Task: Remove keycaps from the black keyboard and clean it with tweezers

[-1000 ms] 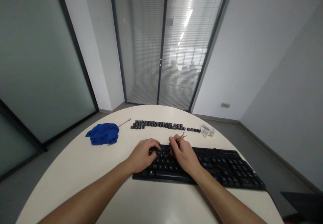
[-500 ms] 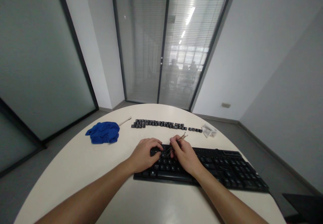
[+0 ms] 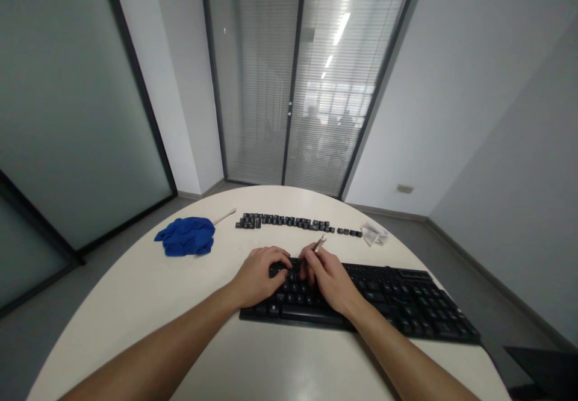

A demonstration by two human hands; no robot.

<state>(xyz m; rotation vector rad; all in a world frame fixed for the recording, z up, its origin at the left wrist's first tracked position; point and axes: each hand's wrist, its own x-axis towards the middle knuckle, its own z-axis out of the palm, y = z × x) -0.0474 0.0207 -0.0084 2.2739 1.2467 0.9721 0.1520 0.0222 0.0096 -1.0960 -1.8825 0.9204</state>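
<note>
A black computer keyboard [image 3: 316,312] lies on the table under both hands. My left hand [image 3: 262,277] rests over its left end, fingers curved, with thumb and index finger apart near the upper left keys. Just right of it, my right hand [image 3: 326,277] is closed around a slim metal tool [image 3: 320,244], seemingly a wire keycap puller. The tool's hooked upper end sticks out above the fingers; its lower end is hidden at the keys. Beyond the keyboard, loose black keycaps [image 3: 289,221] lie in rows.
A crumpled blue cloth [image 3: 187,236] lies at the left, with a pale thin stick [image 3: 224,216] beside it. Small white packets or tissue [image 3: 374,234] sit at the right end of the keycap rows. The round table [image 3: 149,304] curves away towards a glass partition.
The metal tool has turned in my right hand: its two wire ends showed apart before and now line up more upright. My left hand stays in place.
</note>
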